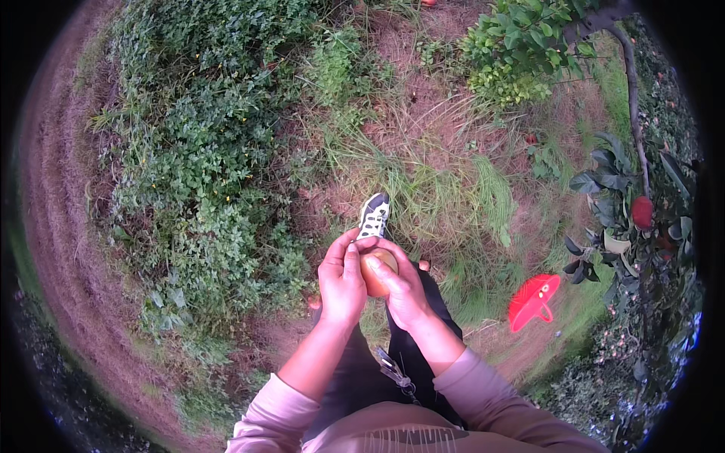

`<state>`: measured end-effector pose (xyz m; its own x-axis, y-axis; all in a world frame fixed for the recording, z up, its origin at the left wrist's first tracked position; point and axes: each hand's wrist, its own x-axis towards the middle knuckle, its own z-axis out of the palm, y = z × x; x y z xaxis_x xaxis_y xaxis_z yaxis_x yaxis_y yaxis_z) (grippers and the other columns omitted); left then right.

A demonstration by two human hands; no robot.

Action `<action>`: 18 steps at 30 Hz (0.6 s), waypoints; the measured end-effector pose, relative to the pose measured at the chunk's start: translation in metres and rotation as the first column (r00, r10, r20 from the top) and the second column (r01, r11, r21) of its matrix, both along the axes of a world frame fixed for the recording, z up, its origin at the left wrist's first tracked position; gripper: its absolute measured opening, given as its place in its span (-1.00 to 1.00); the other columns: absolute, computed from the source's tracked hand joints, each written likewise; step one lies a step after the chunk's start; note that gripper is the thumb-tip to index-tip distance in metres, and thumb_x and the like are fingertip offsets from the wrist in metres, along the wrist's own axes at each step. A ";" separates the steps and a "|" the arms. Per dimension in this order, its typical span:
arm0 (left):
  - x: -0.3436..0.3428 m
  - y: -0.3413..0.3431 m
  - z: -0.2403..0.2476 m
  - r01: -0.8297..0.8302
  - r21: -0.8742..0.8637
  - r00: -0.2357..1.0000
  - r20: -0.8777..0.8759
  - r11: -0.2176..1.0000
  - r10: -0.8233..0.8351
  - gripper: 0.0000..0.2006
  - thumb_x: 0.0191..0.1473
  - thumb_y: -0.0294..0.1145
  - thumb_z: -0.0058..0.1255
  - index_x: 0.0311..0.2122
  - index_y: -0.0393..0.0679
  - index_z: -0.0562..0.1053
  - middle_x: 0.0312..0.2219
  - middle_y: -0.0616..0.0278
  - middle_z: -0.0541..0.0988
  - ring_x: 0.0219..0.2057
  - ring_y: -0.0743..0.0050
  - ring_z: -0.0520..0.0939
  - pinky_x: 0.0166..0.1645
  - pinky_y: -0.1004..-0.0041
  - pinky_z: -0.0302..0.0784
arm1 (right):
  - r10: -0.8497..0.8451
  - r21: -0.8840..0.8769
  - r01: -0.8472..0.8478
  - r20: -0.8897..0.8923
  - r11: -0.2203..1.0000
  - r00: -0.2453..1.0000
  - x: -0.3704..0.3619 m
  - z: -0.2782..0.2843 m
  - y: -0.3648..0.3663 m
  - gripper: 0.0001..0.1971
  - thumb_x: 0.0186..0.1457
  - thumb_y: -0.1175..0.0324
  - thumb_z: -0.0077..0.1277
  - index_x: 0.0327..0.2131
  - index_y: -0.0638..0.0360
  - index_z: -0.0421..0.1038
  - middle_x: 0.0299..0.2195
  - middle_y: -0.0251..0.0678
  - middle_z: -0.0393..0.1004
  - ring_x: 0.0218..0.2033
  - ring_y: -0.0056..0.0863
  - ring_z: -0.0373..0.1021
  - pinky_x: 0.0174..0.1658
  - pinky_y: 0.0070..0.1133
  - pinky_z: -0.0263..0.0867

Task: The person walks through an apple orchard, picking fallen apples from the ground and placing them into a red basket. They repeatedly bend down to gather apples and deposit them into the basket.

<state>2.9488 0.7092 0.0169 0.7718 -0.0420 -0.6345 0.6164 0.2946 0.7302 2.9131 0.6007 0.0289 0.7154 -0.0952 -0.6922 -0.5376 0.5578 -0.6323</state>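
Note:
Between my hands, in front of my body, is an orange-red apple. My right hand is wrapped round its right side, with the thumb lying across the front. On the other side my left hand is closed against the apple, thumb and forefinger drawn together near its upper left. The left fingertips partly overlap the right fingers, so whether they also pinch something small is hidden. The underside of the apple does not show.
A red basket with a few pale things inside stands on the grass to the right. Behind it, a leafy branch bears a red apple. Dense green plants grow on the left. A fallen apple lies by my legs, near my shoe.

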 end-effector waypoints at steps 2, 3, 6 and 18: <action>0.038 -0.009 -0.008 0.013 0.029 1.000 0.026 1.000 -0.014 -0.65 0.39 -0.60 -0.28 0.22 -0.36 0.33 0.06 -0.03 0.59 0.12 0.30 0.58 0.28 0.35 0.43 | -0.020 0.031 0.021 -0.034 0.999 0.999 0.029 -0.020 -0.008 -0.50 0.26 0.21 0.20 0.17 0.21 0.33 0.06 -0.28 0.42 0.10 -0.52 0.37 0.20 -0.53 0.28; 0.054 -0.013 -0.017 0.014 0.066 0.998 0.054 0.998 -0.017 -0.64 0.37 -0.64 -0.29 0.22 -0.37 0.33 0.09 -0.05 0.57 0.16 0.25 0.57 0.31 0.33 0.40 | -0.031 0.055 0.034 -0.058 0.998 0.998 0.043 -0.032 -0.013 -0.50 0.26 0.21 0.20 0.17 0.20 0.33 0.05 -0.29 0.42 0.08 -0.52 0.37 0.20 -0.53 0.29; 0.104 -0.018 -0.042 0.023 0.085 0.996 0.085 0.996 -0.030 -0.64 0.37 -0.64 -0.25 0.23 -0.39 0.31 0.12 -0.06 0.55 0.18 0.22 0.55 0.36 0.30 0.36 | -0.078 0.138 0.096 -0.136 0.986 0.988 0.090 -0.059 -0.030 -0.57 0.25 0.20 0.20 0.10 0.15 0.36 0.00 -0.30 0.41 0.01 -0.53 0.41 0.11 -0.53 0.37; 0.318 -0.018 -0.195 0.493 0.628 0.847 -0.192 0.601 -0.495 -0.64 0.19 -0.39 0.14 0.08 -0.25 0.54 -0.06 -0.03 0.65 -0.11 0.23 0.70 0.01 0.34 0.60 | -0.212 0.191 0.262 -0.247 0.946 0.946 0.231 -0.149 -0.107 -0.72 0.25 0.16 0.18 -0.08 0.08 0.48 -0.12 -0.45 0.49 -0.04 -0.58 0.44 0.10 -0.51 0.35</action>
